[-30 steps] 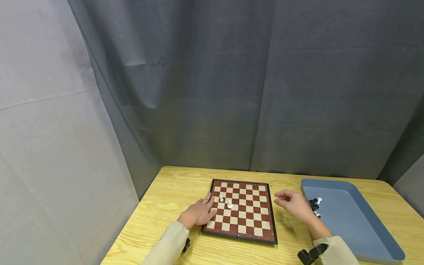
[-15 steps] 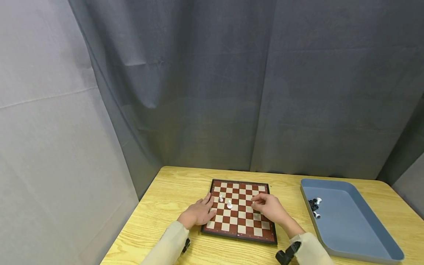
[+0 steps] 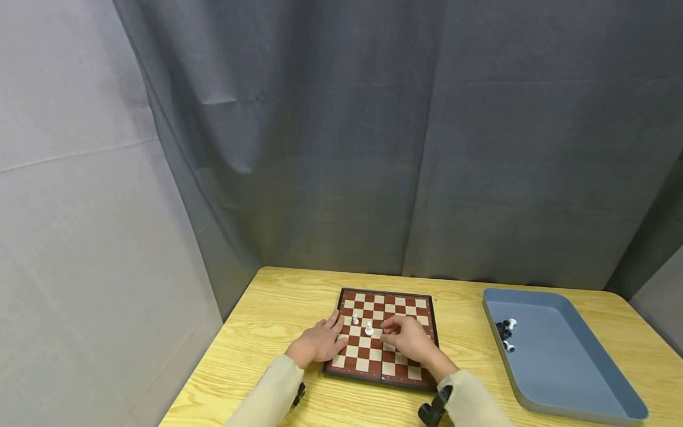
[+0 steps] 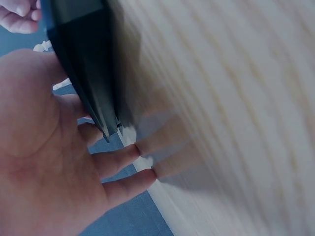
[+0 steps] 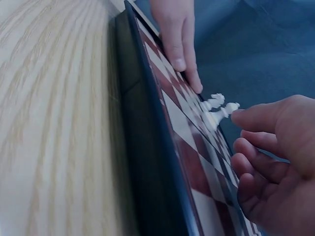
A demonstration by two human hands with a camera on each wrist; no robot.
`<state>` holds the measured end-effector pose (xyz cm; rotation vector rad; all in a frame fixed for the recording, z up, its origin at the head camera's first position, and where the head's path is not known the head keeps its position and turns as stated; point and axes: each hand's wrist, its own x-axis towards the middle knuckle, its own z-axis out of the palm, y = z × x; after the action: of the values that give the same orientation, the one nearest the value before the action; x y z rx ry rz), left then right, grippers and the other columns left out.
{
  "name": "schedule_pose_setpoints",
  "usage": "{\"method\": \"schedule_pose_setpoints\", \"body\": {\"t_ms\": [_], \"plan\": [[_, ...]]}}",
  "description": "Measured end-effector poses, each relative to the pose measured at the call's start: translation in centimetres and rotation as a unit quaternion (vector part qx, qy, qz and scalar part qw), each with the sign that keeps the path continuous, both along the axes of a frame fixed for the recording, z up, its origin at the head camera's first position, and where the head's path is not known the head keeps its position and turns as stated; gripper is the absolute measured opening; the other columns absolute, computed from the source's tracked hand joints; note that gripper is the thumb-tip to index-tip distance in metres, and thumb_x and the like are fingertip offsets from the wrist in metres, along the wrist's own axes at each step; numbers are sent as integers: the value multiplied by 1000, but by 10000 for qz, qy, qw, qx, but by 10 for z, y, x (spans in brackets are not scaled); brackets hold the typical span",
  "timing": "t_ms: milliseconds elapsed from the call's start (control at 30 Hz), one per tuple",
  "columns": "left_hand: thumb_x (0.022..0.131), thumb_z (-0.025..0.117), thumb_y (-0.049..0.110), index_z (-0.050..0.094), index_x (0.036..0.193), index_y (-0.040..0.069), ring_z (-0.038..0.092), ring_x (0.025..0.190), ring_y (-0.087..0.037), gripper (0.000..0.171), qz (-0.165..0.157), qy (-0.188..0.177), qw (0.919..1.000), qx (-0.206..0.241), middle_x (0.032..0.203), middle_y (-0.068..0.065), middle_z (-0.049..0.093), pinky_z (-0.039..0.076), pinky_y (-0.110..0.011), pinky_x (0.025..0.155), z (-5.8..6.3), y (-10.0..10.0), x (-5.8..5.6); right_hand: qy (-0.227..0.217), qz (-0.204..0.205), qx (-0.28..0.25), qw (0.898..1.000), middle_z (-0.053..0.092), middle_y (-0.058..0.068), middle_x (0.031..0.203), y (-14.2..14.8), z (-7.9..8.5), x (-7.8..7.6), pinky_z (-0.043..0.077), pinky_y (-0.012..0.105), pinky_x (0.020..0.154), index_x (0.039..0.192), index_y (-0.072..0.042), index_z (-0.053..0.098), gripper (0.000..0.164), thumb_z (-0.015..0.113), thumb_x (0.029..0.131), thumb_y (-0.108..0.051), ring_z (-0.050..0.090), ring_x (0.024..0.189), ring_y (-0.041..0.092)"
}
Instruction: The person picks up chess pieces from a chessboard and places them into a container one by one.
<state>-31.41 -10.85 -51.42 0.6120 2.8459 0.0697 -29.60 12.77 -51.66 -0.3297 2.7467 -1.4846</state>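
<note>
A folding chessboard with red-brown and cream squares lies on the table. Two white chess pieces stand on its left half: one nearer the fold with a round head, another just behind it to the left. My left hand rests along the board's left edge, fingers spread; in the left wrist view two fingertips reach down to the tabletop. Over the right half is my right hand, fingers bent, thumb and forefinger parted just beside the nearer piece. The right wrist view shows a fingertip overlapping that piece's head.
A blue-grey tray stands right of the board on the wooden table. Several black and white chess pieces lie inside against its left wall. Grey curtains hang behind the table and at the left.
My right hand has moved left from between the tray and the board, across the right half, up to the nearer white piece. My left hand and both pieces stay in place.
</note>
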Motion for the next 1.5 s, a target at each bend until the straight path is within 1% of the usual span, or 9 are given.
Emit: {"method": "schedule_pose_setpoints", "body": {"t_ms": [267, 400, 533, 767, 933, 1100, 1233, 1500], "plan": [[101, 28, 50, 19, 153, 16, 32, 135, -34, 62, -24, -10, 10000, 49, 158, -6, 10, 37, -47, 101, 1, 1, 1, 258, -21, 358, 9990, 62, -2, 85, -11, -9, -8, 49, 28, 62, 100, -6, 69, 17, 71, 86, -15, 57, 74, 10], [101, 28, 50, 19, 153, 17, 31, 136, -33, 63, -3, -40, 10000, 34, 158, -5, 9, 37, -47, 102, 1, 1, 0, 301, -56, 384, 9988, 63, -2, 85, -17, -9, -9, 49, 28, 62, 100, -6, 69, 17, 72, 85, -14, 56, 74, 10], [101, 27, 51, 19, 153, 17, 31, 136, -33, 63, 27, -49, 10000, 34, 158, -4, 9, 36, -47, 103, 0, 0, -1, 347, -68, 379, 9987, 62, 0, 86, -21, -9, -9, 48, 31, 63, 100, -6, 69, 19, 72, 83, -13, 56, 74, 11], [101, 29, 50, 20, 153, 16, 31, 135, -32, 62, 1, 13, 10000, 23, 158, -5, 11, 36, -46, 102, -1, 1, -1, 354, -257, 669, 9968, 62, -3, 85, -26, -17, -12, 47, 32, 65, 101, -8, 70, 23, 76, 81, -19, 54, 73, 9], [101, 29, 50, 20, 153, 16, 32, 135, -32, 62, 8, 18, 10000, 3, 158, -5, 11, 37, -46, 102, 0, 1, -1, 456, -292, 785, 9954, 61, -1, 89, -27, -18, -13, 47, 35, 68, 103, -7, 71, 27, 76, 81, -21, 54, 76, 12], [101, 28, 51, 20, 153, 16, 32, 135, -33, 63, -4, -4, 10000, -37, 158, -5, 10, 37, -47, 102, 1, 1, 0, 630, -306, 1037, 9921, 59, -1, 89, -30, -19, -12, 46, 36, 69, 103, -8, 71, 26, 75, 82, -23, 53, 78, 13], [101, 28, 51, 20, 153, 16, 32, 135, -33, 63, -16, 8, 10000, -45, 158, -5, 10, 37, -47, 102, 0, 1, 1, 785, -296, 1225, 9889, 58, -2, 86, -31, -19, -12, 45, 35, 67, 101, -9, 72, 24, 74, 83, -23, 52, 76, 13], [101, 28, 51, 20, 153, 15, 33, 135, -33, 63, -37, 37, 10000, -47, 158, -6, 11, 38, -47, 101, 0, 0, 1, 849, -267, 1349, 9869, 57, -2, 84, -32, -18, -11, 43, 34, 64, 101, -10, 72, 21, 73, 84, -23, 49, 71, 12]]}}
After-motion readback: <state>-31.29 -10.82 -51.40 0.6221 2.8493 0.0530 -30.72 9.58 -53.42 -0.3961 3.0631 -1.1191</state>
